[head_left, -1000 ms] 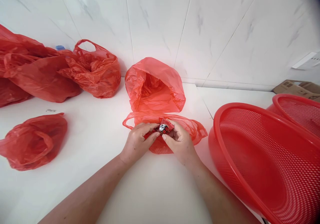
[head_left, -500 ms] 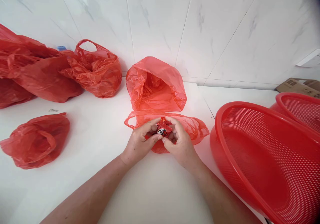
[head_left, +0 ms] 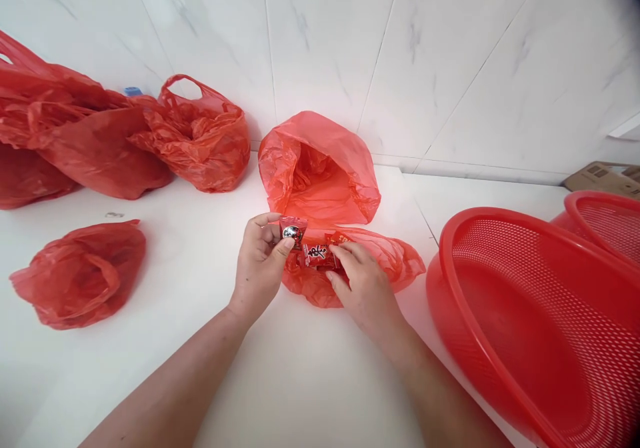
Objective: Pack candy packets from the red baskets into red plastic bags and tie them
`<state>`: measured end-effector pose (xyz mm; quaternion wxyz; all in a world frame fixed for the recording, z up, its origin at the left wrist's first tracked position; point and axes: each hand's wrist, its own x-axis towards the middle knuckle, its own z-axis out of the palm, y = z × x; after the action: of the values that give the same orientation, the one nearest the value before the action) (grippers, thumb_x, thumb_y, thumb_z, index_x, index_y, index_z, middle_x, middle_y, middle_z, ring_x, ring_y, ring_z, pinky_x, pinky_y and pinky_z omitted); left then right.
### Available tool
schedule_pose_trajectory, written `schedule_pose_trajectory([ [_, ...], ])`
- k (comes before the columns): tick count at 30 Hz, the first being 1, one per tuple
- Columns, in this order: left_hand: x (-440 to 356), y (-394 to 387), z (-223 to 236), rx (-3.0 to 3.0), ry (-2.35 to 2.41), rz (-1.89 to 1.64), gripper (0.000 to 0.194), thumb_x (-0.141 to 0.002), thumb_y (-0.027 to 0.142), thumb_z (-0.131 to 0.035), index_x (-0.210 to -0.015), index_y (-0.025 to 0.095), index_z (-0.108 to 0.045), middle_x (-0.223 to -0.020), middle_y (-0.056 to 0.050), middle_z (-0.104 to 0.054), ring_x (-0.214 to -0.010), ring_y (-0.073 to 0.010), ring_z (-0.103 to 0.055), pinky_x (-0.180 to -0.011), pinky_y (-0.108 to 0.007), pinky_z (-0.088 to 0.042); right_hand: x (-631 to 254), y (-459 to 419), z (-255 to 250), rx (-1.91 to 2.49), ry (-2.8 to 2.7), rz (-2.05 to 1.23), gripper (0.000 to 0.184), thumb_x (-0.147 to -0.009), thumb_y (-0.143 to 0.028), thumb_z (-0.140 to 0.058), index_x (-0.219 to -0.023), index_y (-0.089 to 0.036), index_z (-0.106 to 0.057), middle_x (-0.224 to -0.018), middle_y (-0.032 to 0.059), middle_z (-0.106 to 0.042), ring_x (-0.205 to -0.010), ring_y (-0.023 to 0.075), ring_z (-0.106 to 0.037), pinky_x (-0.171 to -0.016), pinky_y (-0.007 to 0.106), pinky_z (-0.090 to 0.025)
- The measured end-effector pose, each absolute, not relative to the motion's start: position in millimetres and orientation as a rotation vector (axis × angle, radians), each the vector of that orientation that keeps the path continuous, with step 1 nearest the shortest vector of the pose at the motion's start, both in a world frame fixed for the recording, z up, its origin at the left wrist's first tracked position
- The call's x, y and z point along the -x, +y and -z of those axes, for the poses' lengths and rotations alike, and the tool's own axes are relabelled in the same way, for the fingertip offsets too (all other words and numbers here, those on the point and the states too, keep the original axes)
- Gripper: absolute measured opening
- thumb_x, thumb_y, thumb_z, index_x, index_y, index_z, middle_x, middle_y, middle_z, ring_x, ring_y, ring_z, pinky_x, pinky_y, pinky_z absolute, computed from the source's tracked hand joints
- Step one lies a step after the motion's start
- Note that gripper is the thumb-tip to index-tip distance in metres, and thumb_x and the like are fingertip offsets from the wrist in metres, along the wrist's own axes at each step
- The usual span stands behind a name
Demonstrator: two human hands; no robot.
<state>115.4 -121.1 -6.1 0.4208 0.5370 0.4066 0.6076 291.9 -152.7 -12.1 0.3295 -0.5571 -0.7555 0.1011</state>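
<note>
My left hand [head_left: 259, 266] pinches one end of a small red wrapped packet [head_left: 306, 245] printed with a black-and-white mark. My right hand [head_left: 361, 285] grips the packet's other end with its fingertips. Both hands hover over a flat red plastic bag [head_left: 390, 261] lying on the white counter [head_left: 210, 341]. Just behind it, an open red plastic bag [head_left: 320, 168] stands with its mouth facing me.
Several more red plastic bags lie at the left: a crumpled one [head_left: 80, 271] near the front, a handled one [head_left: 200, 138] and a large one [head_left: 65, 135] against the tiled wall. Two red mesh baskets [head_left: 540, 315] [head_left: 605, 225] and a cardboard box [head_left: 600, 178] stand at the right.
The hands have drawn apart, stretching the packet lengthwise. My left hand moved left and up with the marked end. The view shifted slightly.
</note>
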Motion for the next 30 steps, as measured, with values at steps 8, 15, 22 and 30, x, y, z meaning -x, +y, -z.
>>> schedule_pose_trajectory([
  [8,-122,-126,9,-1.388,1.153,-1.432,0.038,-0.077,0.023,-0.065,-0.112,0.022,-0.05,-0.082,0.001,-0.065,-0.075,-0.0137,-0.062,-0.072,-0.029,-0.049,-283,-145,23,1.421,-2.128,-0.131,0.045,-0.089,-0.016,-0.043,-0.134,-0.014,-0.045,-0.137,0.0141,-0.049,-0.128,0.0285,-0.041,-0.103,0.051,-0.037],
  [15,-125,-127,2,-1.213,1.042,-1.383,0.039,-0.074,0.024,-0.068,-0.108,0.019,-0.051,-0.087,-0.003,-0.07,-0.078,-0.0162,-0.065,-0.074,-0.032,-0.052,-283,-145,29,1.495,-2.149,-0.122,0.047,-0.082,-0.01,-0.049,-0.129,-0.014,-0.051,-0.115,0.0129,-0.061,-0.109,0.0293,-0.053,-0.096,0.049,-0.041],
  [22,-127,-126,-2,-1.185,1.03,-1.363,0.036,-0.074,0.02,-0.067,-0.106,0.017,-0.051,-0.088,-0.004,-0.07,-0.073,-0.0148,-0.064,-0.066,-0.028,-0.052,-289,-146,28,1.488,-2.037,-0.089,0.048,-0.074,-0.013,-0.056,-0.121,-0.017,-0.054,-0.108,0.0128,-0.058,-0.103,0.0286,-0.054,-0.089,0.047,-0.047],
  [30,-124,-124,5,-1.256,1.017,-1.363,0.042,-0.075,0.019,-0.066,-0.113,0.02,-0.051,-0.092,-0.002,-0.065,-0.079,-0.0135,-0.061,-0.072,-0.027,-0.05,-286,-153,13,1.482,-1.695,-0.257,0.051,-0.07,-0.012,-0.061,-0.119,-0.021,-0.051,-0.109,0.01,-0.053,-0.103,0.0243,-0.055,-0.087,0.04,-0.051],
])
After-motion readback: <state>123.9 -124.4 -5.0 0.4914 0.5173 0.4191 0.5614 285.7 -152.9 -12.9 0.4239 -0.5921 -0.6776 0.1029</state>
